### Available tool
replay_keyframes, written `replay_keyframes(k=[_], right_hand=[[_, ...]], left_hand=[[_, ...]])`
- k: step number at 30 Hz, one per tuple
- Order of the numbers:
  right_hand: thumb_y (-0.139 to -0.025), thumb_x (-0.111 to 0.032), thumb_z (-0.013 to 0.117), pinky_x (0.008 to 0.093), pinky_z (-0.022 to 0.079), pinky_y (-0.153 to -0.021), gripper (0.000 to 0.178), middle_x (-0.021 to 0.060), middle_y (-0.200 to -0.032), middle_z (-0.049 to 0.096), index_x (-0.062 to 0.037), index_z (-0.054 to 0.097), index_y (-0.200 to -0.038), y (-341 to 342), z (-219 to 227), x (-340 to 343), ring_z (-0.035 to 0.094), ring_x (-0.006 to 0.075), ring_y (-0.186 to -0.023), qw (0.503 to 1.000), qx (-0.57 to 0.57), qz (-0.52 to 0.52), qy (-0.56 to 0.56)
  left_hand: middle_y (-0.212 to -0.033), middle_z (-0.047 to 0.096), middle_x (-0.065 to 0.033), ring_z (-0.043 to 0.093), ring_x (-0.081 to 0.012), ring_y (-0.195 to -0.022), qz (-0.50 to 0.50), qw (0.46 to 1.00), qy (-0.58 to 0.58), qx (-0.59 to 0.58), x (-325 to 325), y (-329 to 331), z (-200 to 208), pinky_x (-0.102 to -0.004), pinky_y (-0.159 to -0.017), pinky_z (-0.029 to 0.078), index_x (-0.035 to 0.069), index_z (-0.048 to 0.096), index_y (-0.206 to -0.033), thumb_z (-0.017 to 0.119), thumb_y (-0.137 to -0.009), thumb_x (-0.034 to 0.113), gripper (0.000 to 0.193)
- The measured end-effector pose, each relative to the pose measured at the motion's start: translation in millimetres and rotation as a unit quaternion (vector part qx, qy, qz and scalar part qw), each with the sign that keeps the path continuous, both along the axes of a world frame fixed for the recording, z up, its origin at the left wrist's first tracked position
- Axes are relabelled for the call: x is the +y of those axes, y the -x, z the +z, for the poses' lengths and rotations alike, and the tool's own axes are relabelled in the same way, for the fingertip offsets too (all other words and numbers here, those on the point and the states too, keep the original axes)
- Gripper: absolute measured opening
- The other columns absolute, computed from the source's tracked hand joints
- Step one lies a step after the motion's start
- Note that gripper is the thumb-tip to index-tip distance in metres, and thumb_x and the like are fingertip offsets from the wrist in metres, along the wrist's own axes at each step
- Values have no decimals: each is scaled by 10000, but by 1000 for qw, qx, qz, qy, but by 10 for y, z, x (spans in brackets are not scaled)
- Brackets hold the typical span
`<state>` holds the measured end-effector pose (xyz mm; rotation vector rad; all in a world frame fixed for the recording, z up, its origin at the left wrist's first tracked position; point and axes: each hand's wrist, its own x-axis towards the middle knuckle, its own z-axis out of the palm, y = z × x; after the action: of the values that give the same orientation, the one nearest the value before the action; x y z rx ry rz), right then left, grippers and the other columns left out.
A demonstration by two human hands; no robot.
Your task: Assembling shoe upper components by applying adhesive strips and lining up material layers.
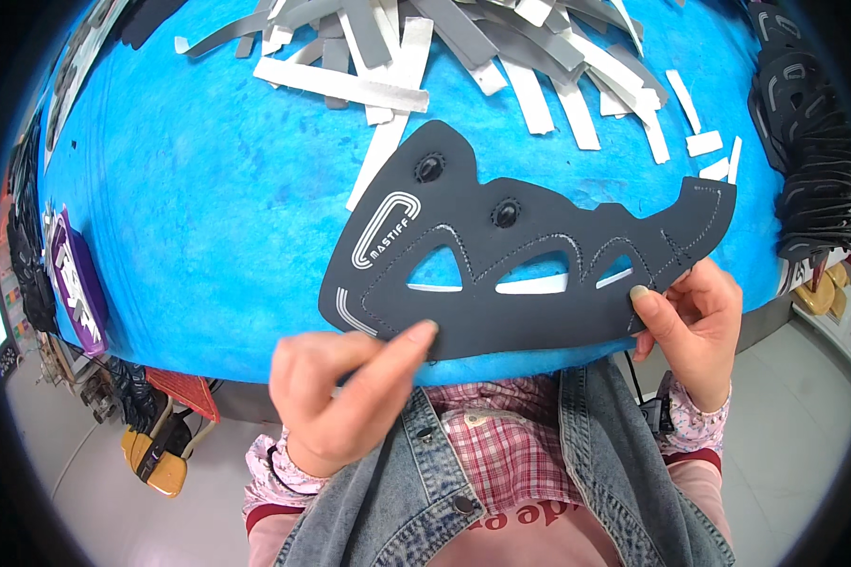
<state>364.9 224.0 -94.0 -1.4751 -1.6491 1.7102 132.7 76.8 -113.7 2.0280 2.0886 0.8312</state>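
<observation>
Between my hands, over the near edge of the blue table, is a dark grey shoe upper piece (529,326), spread out flat. It has three cut-out windows edged with stitching, two black oval eyelet patches, and white printed marks at its left end. My left hand (350,392) pinches its lower left edge between thumb and curled fingers. Near the lower right edge my right hand (695,326) grips it, thumb on top and fingers beneath. White shows through the lower part of the windows.
A heap of grey and white strips (501,47) covers the far side of the blue table (208,217). Stacked dark upper pieces (813,180) line the right edge. A purple basket (80,293) with white scraps stands at the left. Small white offcuts (704,144) lie at the right.
</observation>
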Motion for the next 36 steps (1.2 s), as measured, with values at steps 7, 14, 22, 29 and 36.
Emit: replay_keyframes(k=[7, 14, 22, 29, 36], right_hand=[[-775, -9, 706, 168, 401, -396, 141, 46, -617, 595, 44, 578, -798, 6, 3, -3, 559, 66, -453, 1000, -3, -3, -1], [-772, -8, 708, 161, 395, -401, 145, 45, -626, 603, 47, 583, -822, 3, 5, 3, 555, 60, -456, 1000, 3, 2, -1], [-778, -8, 700, 158, 390, -408, 147, 45, -640, 610, 50, 588, -854, 10, 12, 14, 543, 53, -458, 1000, 2, 12, 10], [-776, -19, 708, 154, 389, -409, 158, 46, -650, 617, 47, 590, -855, 20, 13, 3, 540, 41, -470, 1000, 9, 1, 15], [-772, -23, 720, 148, 372, -409, 150, 36, -659, 624, 34, 591, -822, 39, 21, 3, 535, 28, -478, 1000, 7, 0, 23]], left_hand=[[-1004, 650, -27, 549, -121, -805, -133, 989, -52, -50, 98, -107, -56, -222, -638, 462, 68, 710, -930, 672, -642, 68, 291], [-999, 652, -34, 556, -116, -813, -142, 986, -62, -59, 97, -89, -84, -218, -615, 461, 56, 710, -916, 683, -656, 74, 262], [-989, 653, -11, 548, -103, -788, -132, 988, -52, -58, 101, -88, -98, -217, -627, 440, 79, 711, -923, 696, -674, 85, 250], [-1060, 635, -50, 565, -167, -852, -53, 995, 23, -82, 220, -247, 30, -288, -756, 392, 114, 515, -1007, 853, -589, 202, 545], [-1027, 639, -59, 554, -184, -798, -66, 996, 31, -55, 478, -289, 28, -305, -723, 351, 106, 462, -962, 859, -535, 168, 586]])
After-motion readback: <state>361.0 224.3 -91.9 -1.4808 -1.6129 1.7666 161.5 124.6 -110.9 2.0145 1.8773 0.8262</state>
